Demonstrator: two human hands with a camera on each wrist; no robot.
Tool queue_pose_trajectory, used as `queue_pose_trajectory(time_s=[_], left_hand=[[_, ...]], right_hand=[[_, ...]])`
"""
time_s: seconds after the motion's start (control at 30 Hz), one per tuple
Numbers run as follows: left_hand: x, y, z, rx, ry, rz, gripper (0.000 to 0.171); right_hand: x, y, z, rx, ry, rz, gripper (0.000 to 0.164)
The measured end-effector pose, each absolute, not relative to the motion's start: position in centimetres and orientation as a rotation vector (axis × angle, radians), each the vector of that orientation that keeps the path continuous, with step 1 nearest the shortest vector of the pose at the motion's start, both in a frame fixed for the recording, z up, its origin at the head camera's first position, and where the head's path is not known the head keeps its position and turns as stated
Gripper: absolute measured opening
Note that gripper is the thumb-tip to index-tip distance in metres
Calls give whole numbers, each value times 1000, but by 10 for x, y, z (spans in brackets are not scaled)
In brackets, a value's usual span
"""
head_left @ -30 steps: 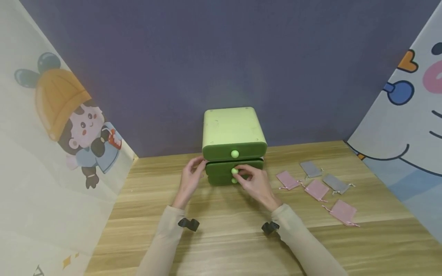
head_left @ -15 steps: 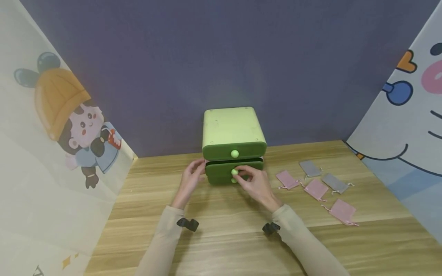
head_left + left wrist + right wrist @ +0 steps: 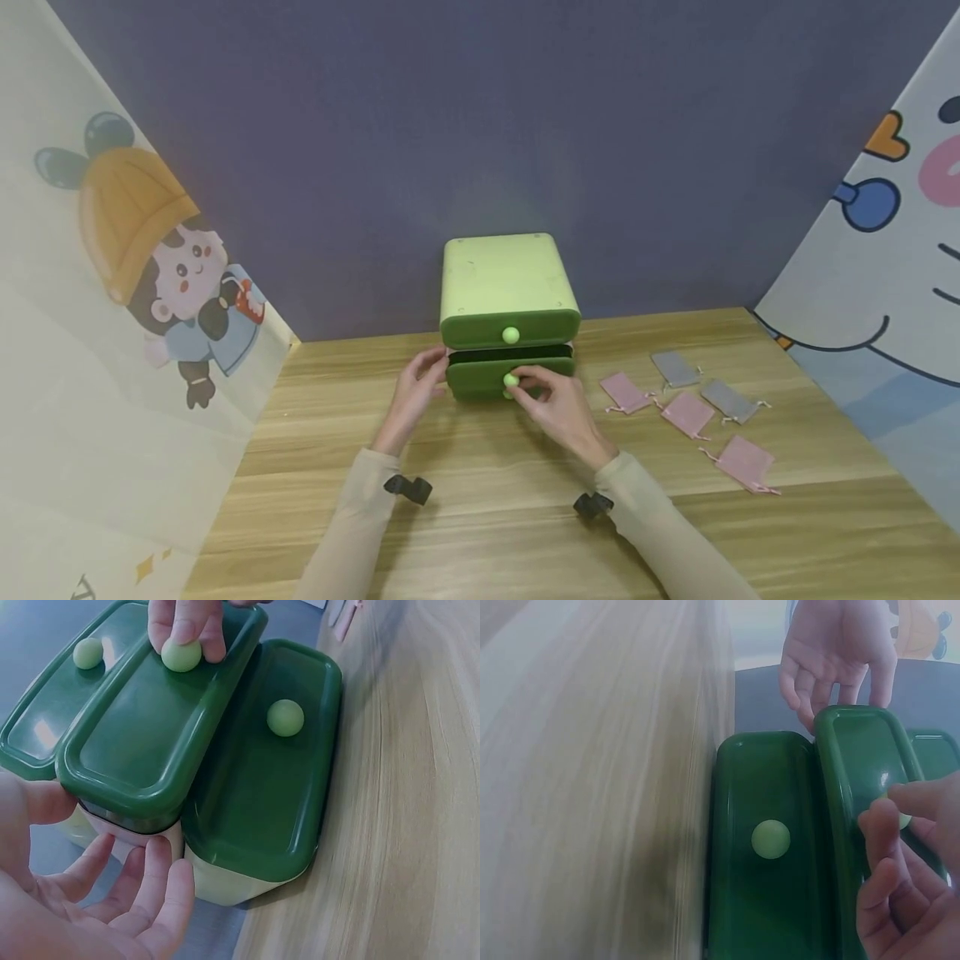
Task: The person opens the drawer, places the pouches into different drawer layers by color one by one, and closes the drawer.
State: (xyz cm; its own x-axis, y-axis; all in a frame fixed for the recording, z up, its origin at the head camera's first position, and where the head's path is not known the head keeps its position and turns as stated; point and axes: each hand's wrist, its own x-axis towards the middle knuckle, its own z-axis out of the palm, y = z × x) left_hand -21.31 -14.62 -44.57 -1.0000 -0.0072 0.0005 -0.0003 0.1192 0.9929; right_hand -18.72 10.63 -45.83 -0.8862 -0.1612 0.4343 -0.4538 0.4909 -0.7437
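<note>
A small light-green cabinet (image 3: 510,271) with dark green drawer fronts stands against the back wall. Its middle drawer (image 3: 135,742) sticks out past the top drawer (image 3: 480,332) and the bottom drawer (image 3: 247,817), leaving a dark gap above it. My right hand (image 3: 558,408) pinches the round pale-green knob (image 3: 181,657) of the middle drawer between thumb and fingers. At the cabinet's left side is my left hand (image 3: 415,392). In the left wrist view its loosely bent fingers touch the middle drawer's pale pink side, and the thumb lies by the front's edge. The drawer's inside is hidden.
To the right on the wooden table (image 3: 480,533) lie several small drawstring pouches, among them a pink pouch (image 3: 745,461) and a grey pouch (image 3: 675,368). A dark blue wall (image 3: 510,125) closes off the back, with printed panels on both sides.
The middle drawer has come further out toward me, and the gap above it has widened. My right hand has moved slightly back with the knob; my left hand has stayed nearly in place.
</note>
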Motion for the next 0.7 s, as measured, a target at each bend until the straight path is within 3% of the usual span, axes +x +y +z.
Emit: queue_pose_trajectory(time_s=[0.7], left_hand=[[-211, -148, -446, -9, -2364, -2089, 48]], right_hand=[[-181, 108, -462, 540, -2402, 1354, 23]])
